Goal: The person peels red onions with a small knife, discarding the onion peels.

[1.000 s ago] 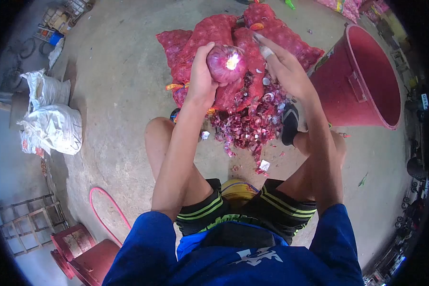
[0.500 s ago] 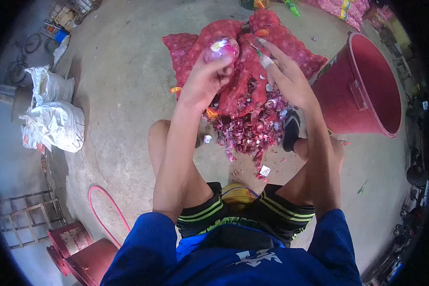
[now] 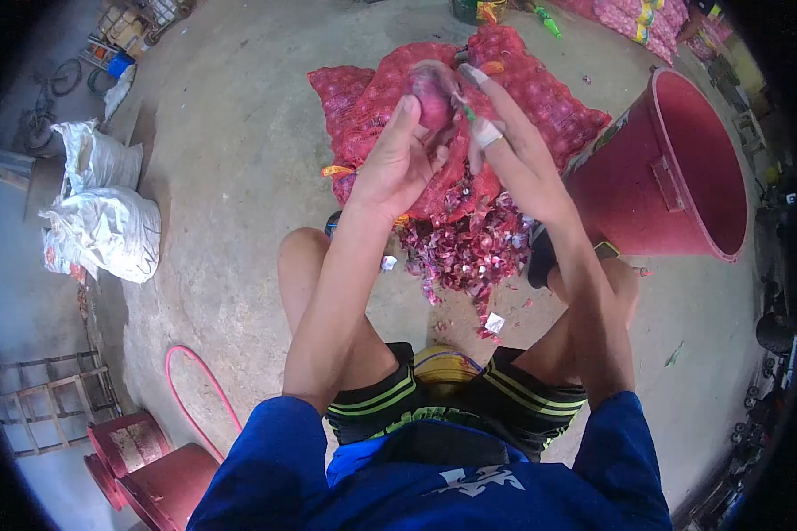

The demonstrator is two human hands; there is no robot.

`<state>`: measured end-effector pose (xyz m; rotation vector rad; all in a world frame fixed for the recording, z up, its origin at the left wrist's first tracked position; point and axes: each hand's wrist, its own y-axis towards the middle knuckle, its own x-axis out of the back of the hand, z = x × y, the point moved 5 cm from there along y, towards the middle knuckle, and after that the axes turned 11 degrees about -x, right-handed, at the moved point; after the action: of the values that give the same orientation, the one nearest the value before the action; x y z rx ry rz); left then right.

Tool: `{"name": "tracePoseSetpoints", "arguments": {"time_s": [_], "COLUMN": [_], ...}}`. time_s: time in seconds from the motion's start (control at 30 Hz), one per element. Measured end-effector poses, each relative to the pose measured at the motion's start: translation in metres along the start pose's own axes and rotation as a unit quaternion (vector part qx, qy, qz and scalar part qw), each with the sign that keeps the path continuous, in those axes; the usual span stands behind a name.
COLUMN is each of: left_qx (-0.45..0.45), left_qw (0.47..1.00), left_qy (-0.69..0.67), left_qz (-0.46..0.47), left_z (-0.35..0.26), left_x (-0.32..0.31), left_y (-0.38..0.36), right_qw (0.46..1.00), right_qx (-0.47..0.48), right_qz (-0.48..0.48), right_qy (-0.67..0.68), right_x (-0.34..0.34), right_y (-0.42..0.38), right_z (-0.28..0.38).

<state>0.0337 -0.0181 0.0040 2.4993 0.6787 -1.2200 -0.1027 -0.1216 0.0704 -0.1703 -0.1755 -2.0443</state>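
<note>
My left hand (image 3: 391, 170) is closed around a red onion (image 3: 434, 99), held up over the mesh sacks. Close against the onion's right side is my right hand (image 3: 524, 164), its thumb wrapped in a white covering. It grips a small green-handled knife (image 3: 468, 112), whose blade is blurred beside the onion. Below both hands lies a heap of purple onion skins (image 3: 469, 252) on the floor. Behind them rest full red mesh sacks of onions (image 3: 540, 93).
A large red plastic bin (image 3: 624, 177) stands tilted at the right. White sacks (image 3: 111, 230) are at the left, with red buckets (image 3: 173, 482) and a pink hose (image 3: 195, 354) lower down. More mesh sacks (image 3: 633, 19) lie at the far right.
My right hand has moved left and in toward the onion, bringing the knife up against it. The onion has shifted slightly right and turned, so its pale cut spot no longer shows.
</note>
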Motion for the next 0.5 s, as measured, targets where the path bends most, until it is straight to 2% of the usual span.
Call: {"name": "tracePoseSetpoints", "arguments": {"time_s": [0.1, 0.17, 0.23, 0.37, 0.43, 0.5], "left_qx": [-0.052, -0.082, -0.095, -0.097, -0.152, -0.186], "left_qw": [0.998, 0.996, 0.993, 0.992, 0.977, 0.967], "left_qy": [0.017, 0.029, 0.059, 0.081, 0.147, 0.175], "left_qz": [-0.026, -0.035, 0.026, 0.000, -0.013, -0.008], "left_z": [-0.002, -0.008, -0.010, -0.006, -0.013, -0.017], "left_x": [-0.005, -0.013, -0.021, -0.023, -0.025, -0.031], "left_y": [-0.004, -0.005, -0.003, -0.003, -0.003, -0.004], "right_qw": [0.994, 0.993, 0.992, 0.986, 0.984, 0.972], "right_qx": [0.077, 0.086, 0.095, 0.109, 0.108, 0.114], "right_qz": [-0.022, -0.025, -0.029, -0.050, -0.066, -0.036], "right_qy": [-0.075, -0.077, -0.078, -0.115, -0.123, -0.205], "right_x": [-0.005, -0.006, -0.004, -0.003, -0.001, 0.000], "right_y": [-0.003, -0.003, -0.004, -0.002, -0.003, -0.004], "right_z": [0.001, 0.002, 0.003, 0.001, 0.001, 0.005]}}
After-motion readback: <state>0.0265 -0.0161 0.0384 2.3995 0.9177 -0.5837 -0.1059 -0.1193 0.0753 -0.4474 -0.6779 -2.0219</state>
